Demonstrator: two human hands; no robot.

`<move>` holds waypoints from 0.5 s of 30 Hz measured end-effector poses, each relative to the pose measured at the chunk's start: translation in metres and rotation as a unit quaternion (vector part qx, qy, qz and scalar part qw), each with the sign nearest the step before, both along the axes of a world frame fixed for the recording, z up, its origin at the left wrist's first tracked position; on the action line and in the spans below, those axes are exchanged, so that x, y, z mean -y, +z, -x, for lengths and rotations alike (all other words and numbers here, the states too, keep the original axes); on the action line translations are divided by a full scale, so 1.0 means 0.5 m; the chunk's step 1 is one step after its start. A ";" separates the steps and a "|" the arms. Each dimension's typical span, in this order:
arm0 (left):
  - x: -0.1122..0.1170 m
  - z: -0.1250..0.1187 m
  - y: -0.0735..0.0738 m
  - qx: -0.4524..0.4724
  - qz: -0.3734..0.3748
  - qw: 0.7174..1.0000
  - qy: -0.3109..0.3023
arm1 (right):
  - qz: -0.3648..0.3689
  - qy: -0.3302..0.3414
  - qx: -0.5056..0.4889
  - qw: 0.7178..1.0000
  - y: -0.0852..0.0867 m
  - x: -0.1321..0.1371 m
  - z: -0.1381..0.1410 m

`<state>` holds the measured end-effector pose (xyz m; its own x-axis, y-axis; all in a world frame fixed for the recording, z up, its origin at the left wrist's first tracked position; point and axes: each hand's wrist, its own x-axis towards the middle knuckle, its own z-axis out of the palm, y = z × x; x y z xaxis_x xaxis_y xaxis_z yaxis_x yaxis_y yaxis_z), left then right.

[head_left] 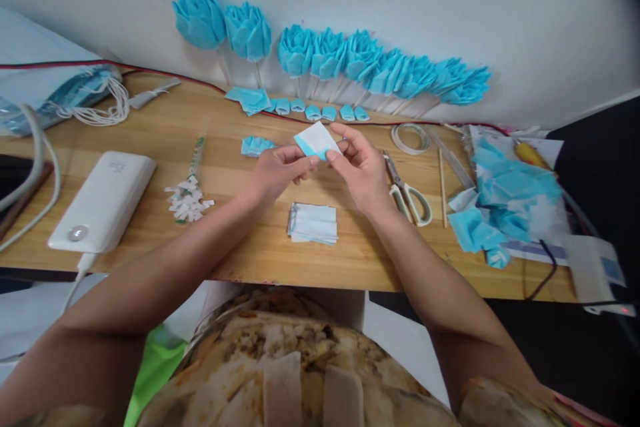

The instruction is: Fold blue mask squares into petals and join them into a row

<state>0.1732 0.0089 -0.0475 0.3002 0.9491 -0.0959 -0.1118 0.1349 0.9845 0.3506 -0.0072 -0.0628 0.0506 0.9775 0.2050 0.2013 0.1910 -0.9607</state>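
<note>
Both hands hold one small white-and-blue paper piece (316,141) above the wooden table (250,253). My left hand (279,171) pinches its lower left edge, fingers closed. My right hand (359,165) pinches its right side with thumb and fingertips. Just below the hands lies a stack of cut white-and-blue squares (313,223). A folded blue piece (256,145) rests left of the hands. Small folded blue petals (320,111) sit in a row behind.
Several blue paper flowers (350,57) on sticks lean against the wall. Scissors (407,191), a tape roll (411,137) and a wooden stick (443,188) lie to the right, beside blue paper scraps (500,207). A white power bank (103,200) and white paper strips (189,202) lie left.
</note>
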 end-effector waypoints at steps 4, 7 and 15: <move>-0.007 -0.001 -0.008 0.016 0.000 1.000 0.015 | 0.019 0.046 -0.028 0.998 0.003 0.000 0.001; -0.010 0.000 -0.009 0.027 -0.001 0.999 0.017 | 0.053 0.103 -0.065 0.991 0.009 0.000 0.002; -0.006 0.007 0.006 -0.042 -0.038 0.998 0.013 | 0.087 0.121 -0.100 0.984 0.011 -0.002 0.000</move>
